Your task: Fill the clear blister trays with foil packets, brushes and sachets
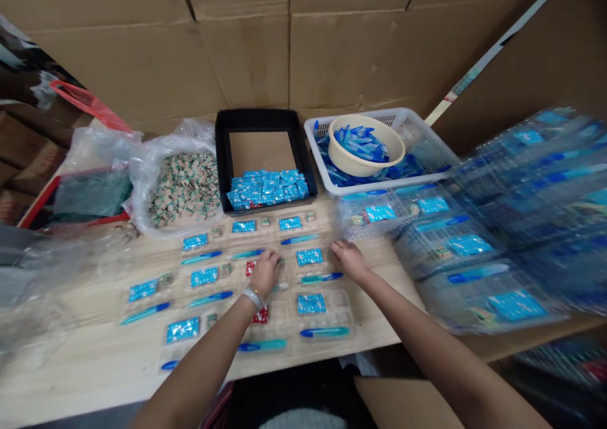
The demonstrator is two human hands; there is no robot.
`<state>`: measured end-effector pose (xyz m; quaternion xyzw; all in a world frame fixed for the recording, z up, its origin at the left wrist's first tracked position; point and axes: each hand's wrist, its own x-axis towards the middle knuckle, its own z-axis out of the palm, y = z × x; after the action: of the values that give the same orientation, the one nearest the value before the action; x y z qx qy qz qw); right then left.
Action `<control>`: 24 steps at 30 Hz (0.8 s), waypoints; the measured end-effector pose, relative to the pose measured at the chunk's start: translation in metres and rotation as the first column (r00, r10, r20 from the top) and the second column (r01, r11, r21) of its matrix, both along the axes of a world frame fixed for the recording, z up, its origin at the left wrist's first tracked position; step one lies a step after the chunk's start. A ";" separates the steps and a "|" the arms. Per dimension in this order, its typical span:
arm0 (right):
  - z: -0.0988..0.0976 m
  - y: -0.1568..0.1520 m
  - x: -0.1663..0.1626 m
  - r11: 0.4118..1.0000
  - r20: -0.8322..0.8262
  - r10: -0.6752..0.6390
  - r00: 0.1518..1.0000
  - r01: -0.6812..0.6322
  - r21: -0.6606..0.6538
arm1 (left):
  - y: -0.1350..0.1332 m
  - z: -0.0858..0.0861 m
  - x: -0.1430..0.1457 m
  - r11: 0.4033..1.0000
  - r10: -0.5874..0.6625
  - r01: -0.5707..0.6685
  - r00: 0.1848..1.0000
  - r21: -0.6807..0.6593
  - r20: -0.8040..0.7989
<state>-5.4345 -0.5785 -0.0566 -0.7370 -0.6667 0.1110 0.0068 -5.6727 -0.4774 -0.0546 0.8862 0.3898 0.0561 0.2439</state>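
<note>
Clear plastic trays lie in rows on the wooden table, holding blue patterned packets, blue pens and small beige-and-green pieces. My left hand is over a middle tray, fingers pinched together, with a greenish piece at its fingertips. It partly covers a red packet; another red packet lies nearer me. My right hand is at the right edge of the tray with the blue packet, fingers curled closed. Whatever is between its fingertips is hidden.
Behind stand a plastic bag of beige-and-green pieces, a black box of blue packets, and a white basket with a cream bowl of pens. Stacked filled trays crowd the right. Clear plastic is heaped left.
</note>
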 end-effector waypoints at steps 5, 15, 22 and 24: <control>-0.006 -0.011 -0.003 0.993 0.026 -0.033 0.999 0.030 0.116 | -0.004 -0.004 -0.013 0.995 -0.047 0.046 0.999 0.094 0.004; -0.015 -0.039 -0.017 0.978 0.027 -0.134 0.991 0.127 0.166 | -0.021 -0.008 -0.027 0.925 -0.304 0.342 0.928 0.164 -0.217; -0.007 -0.033 -0.020 0.977 0.026 -0.171 0.985 0.167 0.131 | -0.024 -0.006 -0.027 0.924 -0.308 0.344 0.928 0.166 -0.208; -0.008 -0.032 -0.020 0.968 0.028 -0.226 0.974 0.221 0.122 | -0.026 -0.004 -0.018 0.922 -0.319 0.349 0.930 0.170 -0.182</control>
<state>-5.4549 -0.6106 -0.0648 -0.8079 -0.5847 0.0546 0.0487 -5.6911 -0.5037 -0.0585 0.9614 0.2424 -0.0149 0.1294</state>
